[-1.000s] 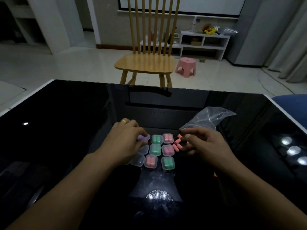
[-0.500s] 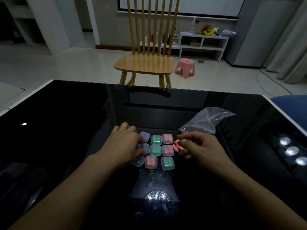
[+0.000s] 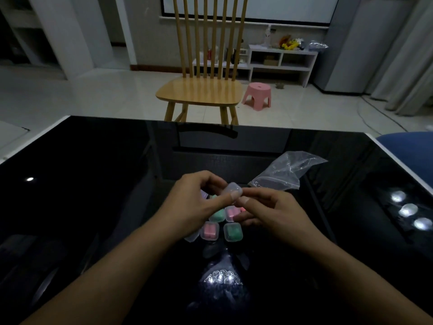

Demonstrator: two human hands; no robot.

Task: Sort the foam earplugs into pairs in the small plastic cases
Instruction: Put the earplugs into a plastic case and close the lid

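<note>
My left hand (image 3: 194, 202) holds a small clear plastic case (image 3: 232, 190) raised above the table, pinched between thumb and fingers. My right hand (image 3: 269, 213) meets it from the right, with its fingertips at the case's edge. A bit of pink earplug (image 3: 243, 209) shows under the right fingers. Below the hands lie several closed cases: a pink-filled one (image 3: 210, 231), a green-filled one (image 3: 232, 232), another green (image 3: 217, 215) and another pink (image 3: 230, 213). An empty case (image 3: 192, 236) peeks out under my left wrist. Part of the grid is hidden by my hands.
A crumpled clear zip bag (image 3: 283, 172) lies just behind my right hand. The glossy black table (image 3: 93, 184) reflects ceiling lights. Beyond its far edge stand a wooden chair (image 3: 201, 90) and a pink stool (image 3: 257, 95).
My left hand has lifted a clear case off the grid and brought it up to the middle. My right hand rose from the loose pink earplugs to meet it.
</note>
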